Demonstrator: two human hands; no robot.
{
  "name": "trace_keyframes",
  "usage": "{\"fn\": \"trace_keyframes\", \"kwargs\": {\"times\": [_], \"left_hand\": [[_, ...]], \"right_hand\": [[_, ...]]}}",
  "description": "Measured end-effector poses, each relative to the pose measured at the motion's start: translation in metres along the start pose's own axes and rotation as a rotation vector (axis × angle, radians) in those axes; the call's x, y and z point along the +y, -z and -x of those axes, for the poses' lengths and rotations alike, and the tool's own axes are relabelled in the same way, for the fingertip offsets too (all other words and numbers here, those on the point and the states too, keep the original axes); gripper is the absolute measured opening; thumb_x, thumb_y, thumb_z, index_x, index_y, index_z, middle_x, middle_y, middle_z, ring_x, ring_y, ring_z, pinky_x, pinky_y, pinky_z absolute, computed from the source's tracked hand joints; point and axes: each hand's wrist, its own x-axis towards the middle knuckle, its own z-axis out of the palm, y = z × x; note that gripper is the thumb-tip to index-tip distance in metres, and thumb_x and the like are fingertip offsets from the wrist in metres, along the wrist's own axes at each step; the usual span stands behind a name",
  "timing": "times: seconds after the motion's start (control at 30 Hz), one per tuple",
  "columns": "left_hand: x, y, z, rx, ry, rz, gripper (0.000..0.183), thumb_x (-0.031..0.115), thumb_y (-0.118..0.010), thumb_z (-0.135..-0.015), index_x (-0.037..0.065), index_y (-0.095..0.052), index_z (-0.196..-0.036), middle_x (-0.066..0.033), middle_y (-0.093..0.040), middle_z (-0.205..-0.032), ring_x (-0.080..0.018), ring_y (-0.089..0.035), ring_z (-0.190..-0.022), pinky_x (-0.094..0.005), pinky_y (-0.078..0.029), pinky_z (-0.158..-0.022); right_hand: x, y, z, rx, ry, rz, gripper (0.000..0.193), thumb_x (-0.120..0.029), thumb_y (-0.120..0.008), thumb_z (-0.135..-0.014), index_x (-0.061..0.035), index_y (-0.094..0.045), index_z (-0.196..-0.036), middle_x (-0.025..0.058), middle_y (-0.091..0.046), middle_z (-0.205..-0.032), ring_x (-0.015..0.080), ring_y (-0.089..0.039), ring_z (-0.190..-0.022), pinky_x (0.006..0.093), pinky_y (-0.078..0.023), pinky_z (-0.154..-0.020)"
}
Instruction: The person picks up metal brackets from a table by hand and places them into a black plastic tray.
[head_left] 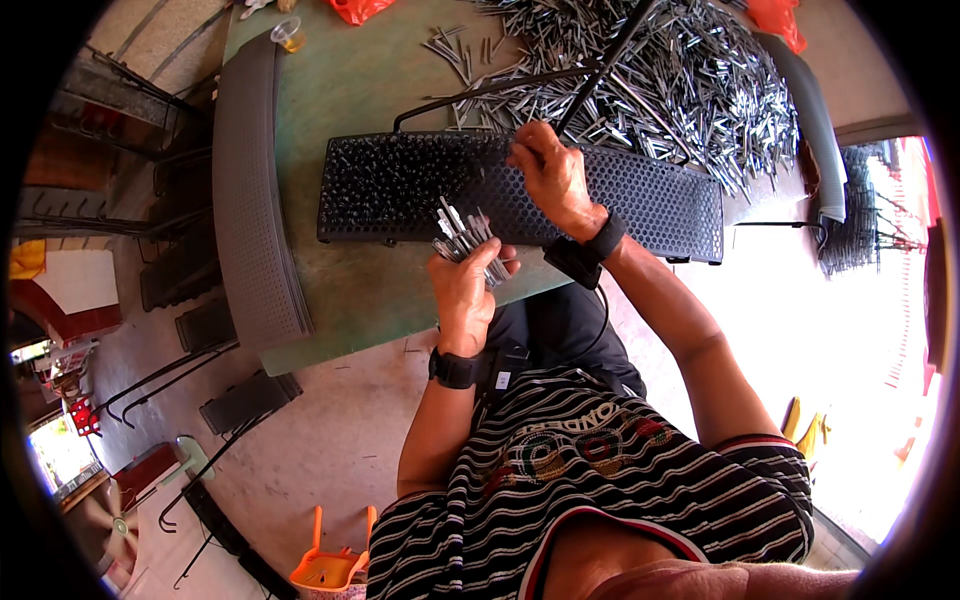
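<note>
Beyond your right hand (555, 185) spreads a large heap of loose metal pieces (690, 100). A black rod frame (500, 82) rises between that hand and the heap, with one bar slanting up just past your knuckles. Well to the left of your left hand (466, 290) lies a stack of grey perforated sheets (248, 200), and a clear cup (288, 36) stands past its far end.

Your left hand closes around a bundle of metal pieces (466, 238), thumb across them, ends pointing up and away. Your right hand is over the black perforated panel (650, 205), wrist bent, fingers curled in toward the thumb; you cannot tell whether a piece is pinched there. Ahead and left of both hands, the panel's left part is crowded with small pieces (385, 185).

Under your left hand is a green tabletop (350, 320); behind it, down on the pale floor (335, 430), is an orange chair (330, 570).
</note>
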Motion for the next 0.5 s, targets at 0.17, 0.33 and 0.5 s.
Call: {"fn": "trace_keyframes", "kwargs": {"times": [0.17, 0.33, 0.5], "left_hand": [[0.003, -0.002, -0.001, 0.066, 0.024, 0.012, 0.015, -0.007, -0.063, -0.076, -0.002, -0.060, -0.089, -0.0096, -0.061, -0.075, -0.0216, -0.062, -0.057, -0.0331, -0.053, -0.047], [0.002, -0.002, -0.001, 0.069, 0.021, 0.030, 0.015, -0.007, -0.064, -0.075, -0.001, -0.060, -0.088, -0.0098, -0.062, -0.076, -0.0214, -0.062, -0.056, -0.0329, -0.052, -0.045], [-0.003, -0.003, -0.001, 0.052, 0.017, 0.006, 0.014, -0.003, -0.066, -0.076, -0.002, -0.062, -0.090, -0.0099, -0.064, -0.079, -0.0220, -0.064, -0.060, -0.0335, -0.054, -0.049]], "right_hand": [[-0.002, 0.005, -0.004, -0.045, 0.315, 0.390, 0.008, -0.005, -0.058, -0.082, -0.0015, -0.060, -0.089, 0.0130, -0.064, -0.075, 0.0266, -0.064, -0.061, 0.0331, -0.050, -0.056], [-0.024, 0.016, 0.006, -0.443, -0.051, 0.071, 0.013, -0.008, -0.064, -0.078, 0.0001, -0.064, -0.088, 0.0097, -0.066, -0.071, 0.0157, -0.063, -0.059, 0.0299, -0.048, -0.054], [-0.029, 0.019, 0.006, -0.336, -0.476, -0.263, 0.011, -0.007, -0.060, -0.085, 0.0036, -0.061, -0.085, 0.0065, -0.065, -0.067, 0.0093, -0.061, -0.054, 0.0202, -0.047, -0.046]]}}
